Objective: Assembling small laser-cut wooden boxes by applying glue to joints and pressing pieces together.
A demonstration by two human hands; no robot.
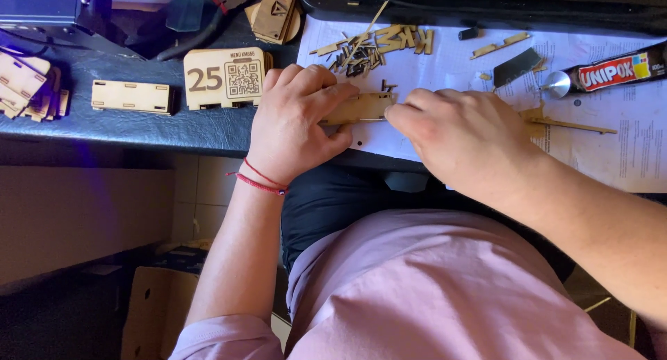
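Both hands meet over one small wooden panel [361,108] at the near edge of the bench [139,127], just above the lap. Left hand [300,120] is curled around the panel's left end, fingers over the top and thumb underneath, so it has a proper grip on it. Right hand [464,139] comes in from the other side with its fingertips pinched together right at the panel's right end, touching it; can't tell if there's some tiny bit between those fingers. The panel sits between the two hands, lying flat-ish on the white paper sheet [625,145] that covers that part of the bench.

Further back, a pile of little wooden offcuts and letter shapes [379,46] lies on the paper, near the left hand's knuckles. Off to the left on the dark bench there's a wooden sign plate with a square code [226,77] and a plain slotted wooden piece [130,96]. On the far right, a glue tube [604,72] lies on its side, well apart from both hands.
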